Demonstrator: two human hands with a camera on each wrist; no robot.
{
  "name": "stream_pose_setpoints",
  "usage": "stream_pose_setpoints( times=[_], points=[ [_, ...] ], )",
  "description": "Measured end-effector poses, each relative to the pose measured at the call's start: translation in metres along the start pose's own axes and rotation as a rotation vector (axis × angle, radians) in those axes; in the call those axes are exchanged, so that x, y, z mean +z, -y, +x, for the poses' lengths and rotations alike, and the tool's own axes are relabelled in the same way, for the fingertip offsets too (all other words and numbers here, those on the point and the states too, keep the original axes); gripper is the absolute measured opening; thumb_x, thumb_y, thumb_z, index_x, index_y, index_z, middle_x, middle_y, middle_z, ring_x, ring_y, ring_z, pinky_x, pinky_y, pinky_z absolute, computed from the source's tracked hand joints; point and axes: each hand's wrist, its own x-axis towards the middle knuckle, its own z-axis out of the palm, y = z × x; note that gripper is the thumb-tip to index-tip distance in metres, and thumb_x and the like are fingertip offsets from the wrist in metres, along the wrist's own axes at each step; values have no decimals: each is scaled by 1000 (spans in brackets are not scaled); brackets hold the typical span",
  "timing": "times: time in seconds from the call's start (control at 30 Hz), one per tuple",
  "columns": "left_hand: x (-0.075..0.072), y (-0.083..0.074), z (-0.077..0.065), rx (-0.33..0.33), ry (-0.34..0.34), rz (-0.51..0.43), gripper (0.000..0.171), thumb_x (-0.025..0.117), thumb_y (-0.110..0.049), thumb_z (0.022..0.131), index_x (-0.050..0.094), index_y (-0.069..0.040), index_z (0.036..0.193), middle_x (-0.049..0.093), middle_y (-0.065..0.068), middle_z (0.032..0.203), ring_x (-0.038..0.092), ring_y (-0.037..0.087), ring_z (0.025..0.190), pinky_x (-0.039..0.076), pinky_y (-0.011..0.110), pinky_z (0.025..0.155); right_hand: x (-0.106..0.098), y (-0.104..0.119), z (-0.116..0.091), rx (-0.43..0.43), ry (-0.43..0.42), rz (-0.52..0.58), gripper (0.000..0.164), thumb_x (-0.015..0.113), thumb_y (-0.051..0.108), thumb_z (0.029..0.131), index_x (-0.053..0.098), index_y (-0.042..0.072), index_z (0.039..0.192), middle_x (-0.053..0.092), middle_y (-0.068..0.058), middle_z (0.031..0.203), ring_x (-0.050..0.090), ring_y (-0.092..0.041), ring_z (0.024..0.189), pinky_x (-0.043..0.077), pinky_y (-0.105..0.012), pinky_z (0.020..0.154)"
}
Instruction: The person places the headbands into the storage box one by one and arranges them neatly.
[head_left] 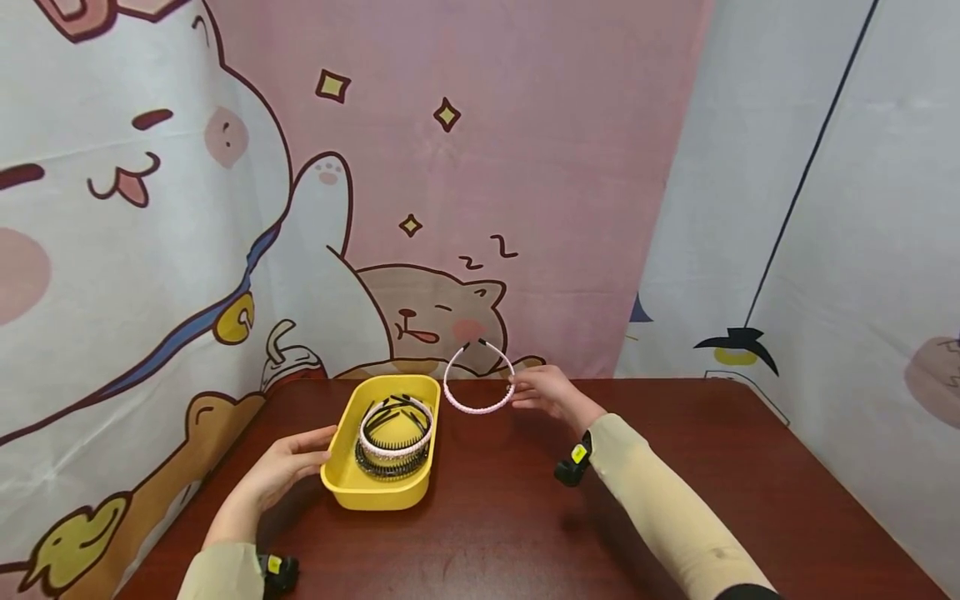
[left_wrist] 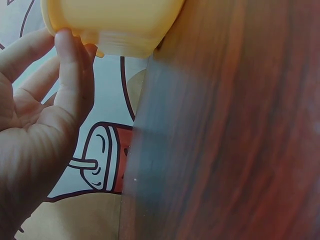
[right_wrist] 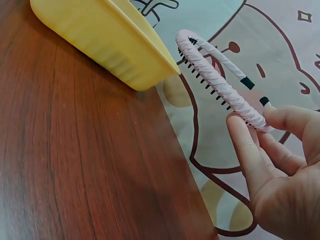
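My right hand pinches one side of a pale pink headband between thumb and fingers and holds it up beyond the table's far edge. In the right wrist view the headband shows a twisted wrap, black teeth on its inner side and dark end tips. My left hand rests its fairly straight fingers against the left side of a yellow plastic bin. Inside the bin lie a pale headband and black toothed headbands, overlapping one another.
The bin stands on a dark reddish-brown wooden table, left of the middle. Behind the table hangs a cartoon-printed cloth, close to its far edge. Each wrist carries a small black device.
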Motion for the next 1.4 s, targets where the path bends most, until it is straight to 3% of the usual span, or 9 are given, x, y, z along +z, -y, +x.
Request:
stream_pose_setpoints(
  times=[0.2,0.43,0.8,1.1,1.27,1.4],
  points=[
    [1,1,0,12,15,3,61,62,-9,94,34,10,145,38,33,143,60,21,113,51,31,90,8,-4,1,-3,15,-1,13,58,2,92,56,-8,100,63,-14,85,67,-21,68,53,-48,83],
    [1,2,-1,13,15,0,60,61,-8,94,34,11,144,38,33,143,60,20,112,51,31,89,19,-5,2,3,25,-1,24,58,2,92,55,-14,109,63,-17,90,66,-21,69,57,-42,75],
    [-1,2,-1,15,15,-1,60,62,-9,94,34,9,145,38,32,144,60,20,112,51,31,89,30,-6,9,18,38,-2,30,58,2,93,54,-16,116,63,-18,92,67,-21,70,50,-49,87],
    [-2,2,2,6,2,5,60,62,-8,94,36,9,145,39,31,144,62,17,109,52,30,88,38,-3,11,23,35,24,24,61,2,91,58,-13,109,64,-13,82,67,-21,67,58,-38,69],
    [-2,1,3,-13,-11,10,60,64,-10,93,37,7,145,40,29,144,62,16,109,51,29,88,44,-2,12,34,46,22,31,60,1,92,54,-18,115,65,-15,84,67,-21,67,58,-37,68],
    [-3,1,2,1,-1,9,61,63,-10,94,36,8,145,39,30,144,61,17,110,51,30,88,50,-2,13,45,38,29,22,61,1,91,58,-15,107,65,-15,84,67,-22,67,58,-37,68]
  ],
)
